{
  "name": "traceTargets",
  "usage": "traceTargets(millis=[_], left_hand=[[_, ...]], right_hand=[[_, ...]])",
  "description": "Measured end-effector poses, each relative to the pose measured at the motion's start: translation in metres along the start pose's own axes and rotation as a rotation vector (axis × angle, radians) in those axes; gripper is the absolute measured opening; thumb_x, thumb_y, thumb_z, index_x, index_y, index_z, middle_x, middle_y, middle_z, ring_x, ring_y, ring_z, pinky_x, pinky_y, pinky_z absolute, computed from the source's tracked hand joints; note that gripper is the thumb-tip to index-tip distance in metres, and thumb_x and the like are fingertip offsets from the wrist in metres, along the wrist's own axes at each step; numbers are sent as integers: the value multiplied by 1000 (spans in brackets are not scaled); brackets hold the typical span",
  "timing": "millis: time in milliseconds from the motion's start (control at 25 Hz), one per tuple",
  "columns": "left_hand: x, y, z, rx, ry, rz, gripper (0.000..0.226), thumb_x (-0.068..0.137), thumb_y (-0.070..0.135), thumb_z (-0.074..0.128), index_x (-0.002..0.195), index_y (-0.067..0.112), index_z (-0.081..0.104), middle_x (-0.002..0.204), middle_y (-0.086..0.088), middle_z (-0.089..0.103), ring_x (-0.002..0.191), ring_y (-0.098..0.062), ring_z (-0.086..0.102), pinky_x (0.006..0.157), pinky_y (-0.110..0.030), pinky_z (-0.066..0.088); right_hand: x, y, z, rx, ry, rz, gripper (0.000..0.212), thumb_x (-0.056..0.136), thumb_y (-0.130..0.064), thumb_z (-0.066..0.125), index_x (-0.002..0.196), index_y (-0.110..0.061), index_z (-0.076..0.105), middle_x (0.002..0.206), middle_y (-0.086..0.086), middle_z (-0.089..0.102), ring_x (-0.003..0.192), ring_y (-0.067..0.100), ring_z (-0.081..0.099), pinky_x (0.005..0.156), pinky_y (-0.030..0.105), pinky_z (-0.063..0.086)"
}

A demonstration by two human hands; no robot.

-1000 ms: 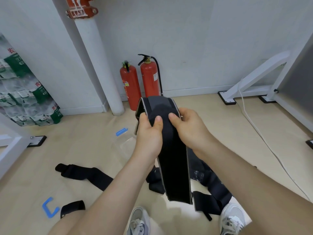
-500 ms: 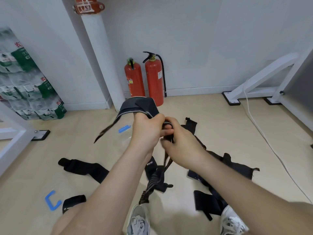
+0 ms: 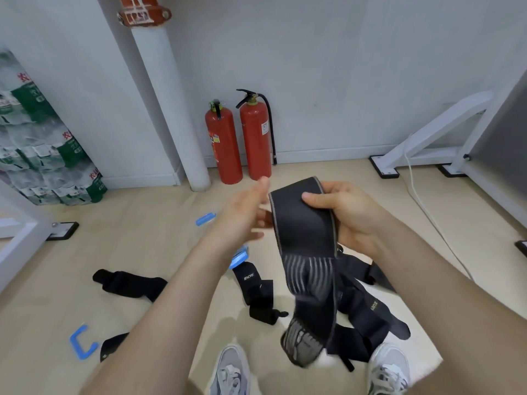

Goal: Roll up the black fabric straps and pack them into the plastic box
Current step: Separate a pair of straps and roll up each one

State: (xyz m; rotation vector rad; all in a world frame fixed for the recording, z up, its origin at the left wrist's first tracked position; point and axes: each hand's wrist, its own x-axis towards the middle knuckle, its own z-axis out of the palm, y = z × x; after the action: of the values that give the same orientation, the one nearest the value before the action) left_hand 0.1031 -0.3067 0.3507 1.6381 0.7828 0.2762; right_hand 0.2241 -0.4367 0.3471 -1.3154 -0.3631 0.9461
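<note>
A wide black fabric strap (image 3: 305, 238) with grey edging hangs in front of me, its lower end (image 3: 302, 343) blurred above my shoes. My right hand (image 3: 350, 218) grips its top end, thumb over the front. My left hand (image 3: 245, 218) is beside the strap's left edge with fingers extended, holding nothing. Several other black straps lie on the floor: one at the left (image 3: 128, 283), one with a logo in the middle (image 3: 256, 292), a pile under the held strap (image 3: 368, 317). The clear plastic box with blue clips (image 3: 239, 256) sits on the floor, mostly hidden behind my left forearm.
Two red fire extinguishers (image 3: 239, 143) stand by a white pipe (image 3: 171, 109) at the wall. Packs of bottled water (image 3: 42, 146) are stacked at the left. A white frame with a cable (image 3: 422, 201) stands at the right. A blue clip (image 3: 81, 342) lies at lower left.
The strap, bunched between both hands before, now hangs flat from my right hand. My left hand has let go and opened beside it.
</note>
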Motion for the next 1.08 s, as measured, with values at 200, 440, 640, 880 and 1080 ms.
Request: traceTargets(millis=[200,440,640,880,1080], left_hand=[[-2,-26,28,56,-294,136,36,96,24,61,132,23,55,120,5,70,110,-13,67,99,-40,53],[12,-18,25,-279,-9,102,23,101,6,48,118,14,61,110,-8,73,100,-26,72,91,-48,56],[7,-8,10,-236,-104,51,27,96,-1,52,115,15,62,100,-4,75,85,-14,74,66,-25,57],[6,-12,13,-243,-20,46,22,96,6,59,118,10,61,92,-7,76,81,-20,74,62,-30,57],[9,-14,14,-304,116,121,17,93,1,62,104,14,65,95,-7,76,87,-23,74,76,-38,59]], right_hand=[[1,-4,-1,-10,175,-66,25,97,-3,55,120,6,61,109,24,68,92,35,68,73,40,59],[-11,7,8,-363,-12,-104,66,97,-15,62,143,-50,29,90,7,72,83,22,71,78,43,61],[-10,13,13,-513,120,-312,48,95,-7,62,124,-41,45,82,20,69,68,34,66,69,42,59],[-11,11,16,-334,85,-253,27,95,-9,64,108,-27,48,85,13,72,68,21,72,53,30,56],[-10,10,13,-386,-61,-207,12,97,-8,61,98,-20,62,84,14,71,71,26,70,56,37,57]])
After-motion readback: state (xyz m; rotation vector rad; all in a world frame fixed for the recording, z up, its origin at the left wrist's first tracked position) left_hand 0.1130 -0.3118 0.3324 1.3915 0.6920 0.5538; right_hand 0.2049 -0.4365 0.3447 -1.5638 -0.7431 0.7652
